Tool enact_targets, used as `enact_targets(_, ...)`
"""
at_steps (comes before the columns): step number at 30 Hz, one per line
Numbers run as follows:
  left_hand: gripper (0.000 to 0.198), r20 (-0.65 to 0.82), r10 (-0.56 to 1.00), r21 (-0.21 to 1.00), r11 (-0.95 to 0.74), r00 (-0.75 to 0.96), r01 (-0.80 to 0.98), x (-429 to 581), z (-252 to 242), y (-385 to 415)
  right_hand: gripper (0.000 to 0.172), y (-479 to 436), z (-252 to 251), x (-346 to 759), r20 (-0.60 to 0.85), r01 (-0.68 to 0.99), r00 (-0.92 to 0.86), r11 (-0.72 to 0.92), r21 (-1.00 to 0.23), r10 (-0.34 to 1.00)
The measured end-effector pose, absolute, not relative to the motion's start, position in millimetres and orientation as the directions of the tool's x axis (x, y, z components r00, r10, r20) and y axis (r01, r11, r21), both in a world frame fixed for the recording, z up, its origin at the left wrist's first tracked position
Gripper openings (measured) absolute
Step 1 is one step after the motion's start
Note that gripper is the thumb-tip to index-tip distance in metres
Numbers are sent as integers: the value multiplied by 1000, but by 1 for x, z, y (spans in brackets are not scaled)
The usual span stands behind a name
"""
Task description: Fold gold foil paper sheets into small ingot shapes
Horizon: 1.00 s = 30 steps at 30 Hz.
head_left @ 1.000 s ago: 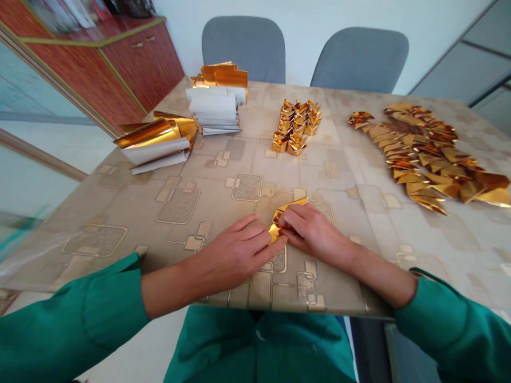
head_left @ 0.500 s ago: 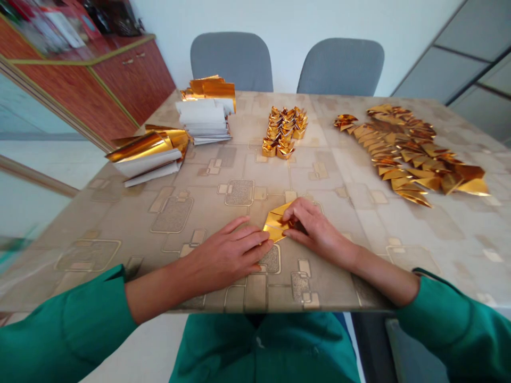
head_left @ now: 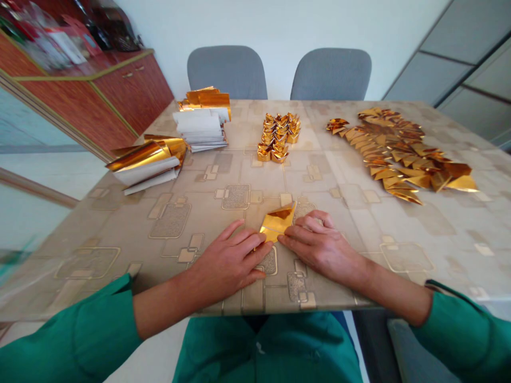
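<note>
A small folded piece of gold foil paper [head_left: 276, 222] lies on the patterned tablecloth [head_left: 203, 213] near the front edge, its upper right corner raised in a point. My left hand [head_left: 231, 258] rests on the cloth with its fingers spread, and its fingertips press on the left lower edge of the foil. My right hand [head_left: 319, 244] is at the right side, its fingers bent together and its fingertips touching the lower right edge. Whether the right fingers pinch the foil or only press it down is hard to see.
Gold and white paper stacks [head_left: 202, 127] and a rolled gold stack [head_left: 149, 159] lie at the back left. Folded gold pieces [head_left: 278, 137] stand in rows at the back centre. A large pile of gold pieces [head_left: 395, 149] spreads at the right. Two grey chairs [head_left: 227, 72] stand behind.
My right hand has moved off the foil's upper part to its lower right edge, uncovering a raised corner. My left hand stays at the left edge. The view has shifted slightly.
</note>
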<state>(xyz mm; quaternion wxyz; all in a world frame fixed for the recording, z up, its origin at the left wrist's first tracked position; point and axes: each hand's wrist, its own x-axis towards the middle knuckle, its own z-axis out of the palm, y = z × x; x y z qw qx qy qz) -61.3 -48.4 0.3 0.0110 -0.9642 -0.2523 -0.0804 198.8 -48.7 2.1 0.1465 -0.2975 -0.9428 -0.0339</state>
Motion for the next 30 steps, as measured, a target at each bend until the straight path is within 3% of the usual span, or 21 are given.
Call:
enact_targets(8,39,217,437,15,-895,873,445,-82,-2,-45,22,-52,7,212,284,604,-746,792,-93,603)
enact_targets(14,37,171,366,28,-930,915,366,-87,0,-32,21,-20,25,197,430,624,-592,726,-289,681)
enact_targets(17,38,175,371,30,-928,912,371,-86,0,-31,21,-12,19,174,387,582,-647,754,-305,657)
enact_targets(23,41,179,394,43,-919,901,393,-88,-2,-32,13,-29,-6,148,271,701,-619,674,-233,737)
enact_targets(30,37,180,426,44,-904,887,425,-110,3,-33,11,-27,-3,160,164,683,-600,608,-405,783)
